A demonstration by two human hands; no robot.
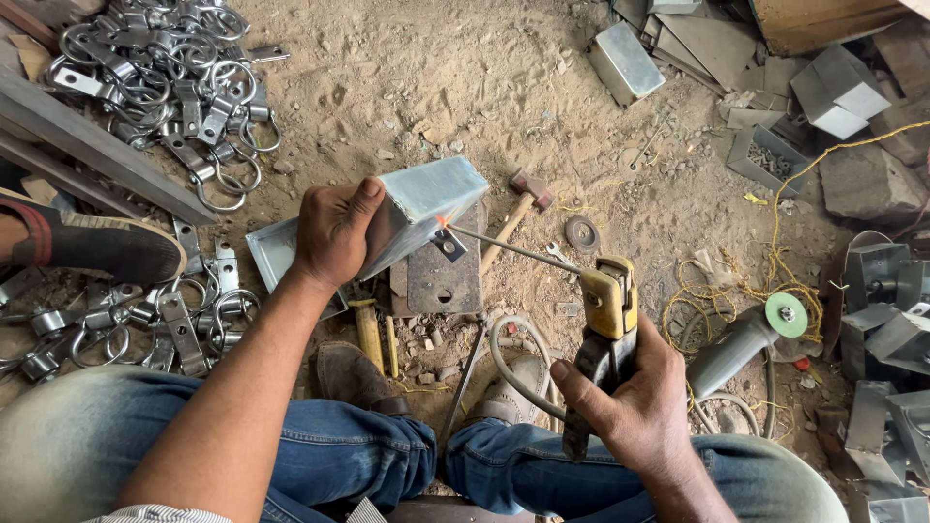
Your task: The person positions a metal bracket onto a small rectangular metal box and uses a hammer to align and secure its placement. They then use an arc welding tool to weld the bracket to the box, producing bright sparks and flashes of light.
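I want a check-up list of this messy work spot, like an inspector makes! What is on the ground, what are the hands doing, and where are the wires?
Surface: sandy dirt floor, with a dark steel plate as work base.
Job's things: folded sheet-metal box tilted on the plate; welding rod tip touching a small tab at the box's lower edge.
Clutter: pile of metal ring clamps, hammer, angle grinder, more metal boxes.
Grippers: left hand grips the box; right hand grips the yellow electrode holder.
Cables: grey cable loops by the holder; yellow cord near the grinder.
Surroundings: another person's shoe at left.
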